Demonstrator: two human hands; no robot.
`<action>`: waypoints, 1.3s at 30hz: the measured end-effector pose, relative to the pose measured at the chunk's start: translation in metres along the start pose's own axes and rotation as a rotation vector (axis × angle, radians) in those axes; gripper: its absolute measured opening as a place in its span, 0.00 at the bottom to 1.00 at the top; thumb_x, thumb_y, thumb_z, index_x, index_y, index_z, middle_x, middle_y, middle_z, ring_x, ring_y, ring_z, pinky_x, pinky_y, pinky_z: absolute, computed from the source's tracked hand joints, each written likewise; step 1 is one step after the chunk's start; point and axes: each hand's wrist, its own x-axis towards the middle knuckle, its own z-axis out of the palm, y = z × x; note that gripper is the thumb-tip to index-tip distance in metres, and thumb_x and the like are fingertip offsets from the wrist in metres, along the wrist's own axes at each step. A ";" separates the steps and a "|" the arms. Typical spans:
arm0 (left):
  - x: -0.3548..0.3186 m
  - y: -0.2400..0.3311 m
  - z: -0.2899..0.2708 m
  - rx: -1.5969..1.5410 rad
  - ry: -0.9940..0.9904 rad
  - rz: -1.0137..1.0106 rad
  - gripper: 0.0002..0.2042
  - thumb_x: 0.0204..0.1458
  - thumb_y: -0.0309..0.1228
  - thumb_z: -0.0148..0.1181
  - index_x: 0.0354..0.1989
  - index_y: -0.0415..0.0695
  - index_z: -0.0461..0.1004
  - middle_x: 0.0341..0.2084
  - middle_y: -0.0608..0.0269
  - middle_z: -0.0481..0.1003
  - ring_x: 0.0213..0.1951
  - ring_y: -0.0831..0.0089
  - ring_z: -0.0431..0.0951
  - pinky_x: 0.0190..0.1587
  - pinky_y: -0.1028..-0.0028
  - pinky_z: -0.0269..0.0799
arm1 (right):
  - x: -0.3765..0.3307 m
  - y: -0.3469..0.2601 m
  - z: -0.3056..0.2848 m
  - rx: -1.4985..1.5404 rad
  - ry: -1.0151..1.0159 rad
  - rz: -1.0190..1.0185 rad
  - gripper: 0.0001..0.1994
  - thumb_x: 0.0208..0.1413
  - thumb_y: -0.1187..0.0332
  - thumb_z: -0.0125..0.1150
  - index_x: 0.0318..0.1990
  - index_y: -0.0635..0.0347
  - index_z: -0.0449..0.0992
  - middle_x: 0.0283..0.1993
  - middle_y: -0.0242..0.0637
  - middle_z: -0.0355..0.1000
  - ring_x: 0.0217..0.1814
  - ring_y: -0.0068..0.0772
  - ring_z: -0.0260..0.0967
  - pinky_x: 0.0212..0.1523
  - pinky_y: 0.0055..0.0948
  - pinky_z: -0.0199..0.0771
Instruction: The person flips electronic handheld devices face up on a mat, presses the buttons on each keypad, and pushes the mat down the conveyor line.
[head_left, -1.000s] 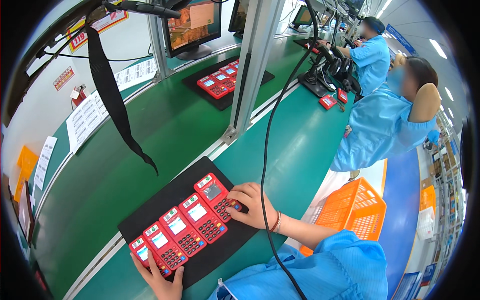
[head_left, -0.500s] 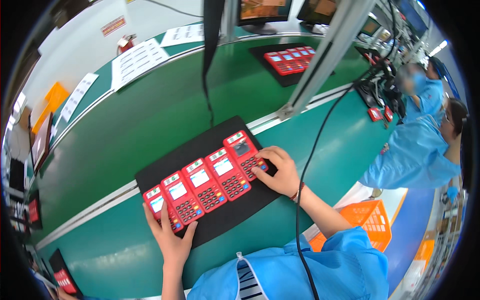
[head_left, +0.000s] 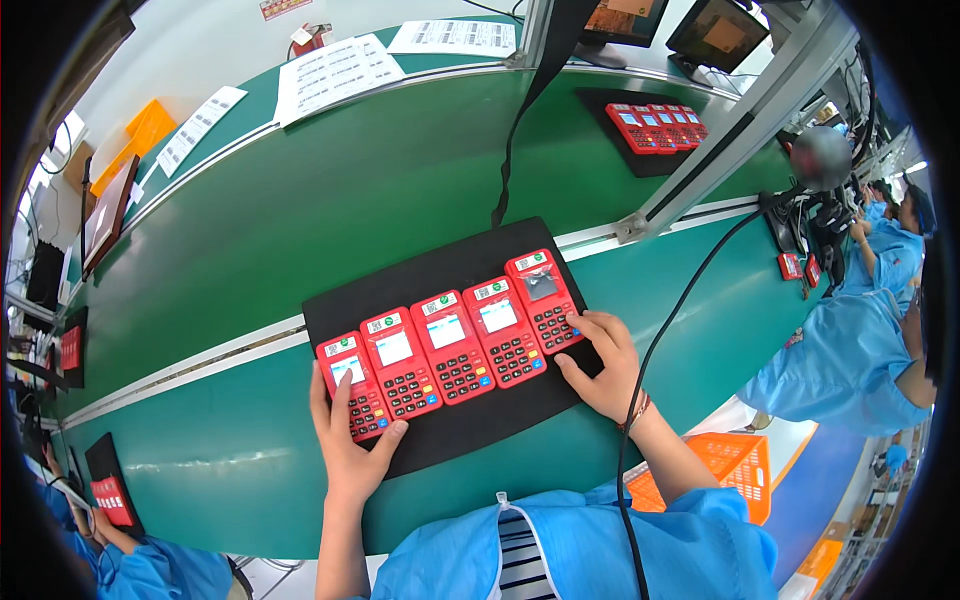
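The left hand [head_left: 352, 440] lies flat on the leftmost red terminal [head_left: 353, 385], holding nothing. The right hand [head_left: 600, 362] presses keys on the rightmost terminal [head_left: 541, 299]. Both hands have stayed there on the black mat [head_left: 440, 270], so the checking goes on.

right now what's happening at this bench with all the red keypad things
A person in a blue coat has five red handheld terminals lined up side by side on a black mat on the green workbench. The left hand rests on the leftmost terminal, with fingers on its keypad. The right hand is at the rightmost terminal, fingertips at its keypad edge. Neither hand has lifted a unit. Another mat of red terminals lies farther back.
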 end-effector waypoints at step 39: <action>0.006 0.029 -0.002 0.147 -0.202 0.497 0.25 0.49 0.28 0.71 0.59 0.45 0.77 0.69 0.51 0.67 0.73 0.49 0.61 0.73 0.48 0.52 | -0.008 -0.012 0.001 -0.098 0.061 -0.034 0.25 0.48 0.71 0.72 0.56 0.62 0.74 0.49 0.49 0.72 0.51 0.55 0.69 0.55 0.47 0.71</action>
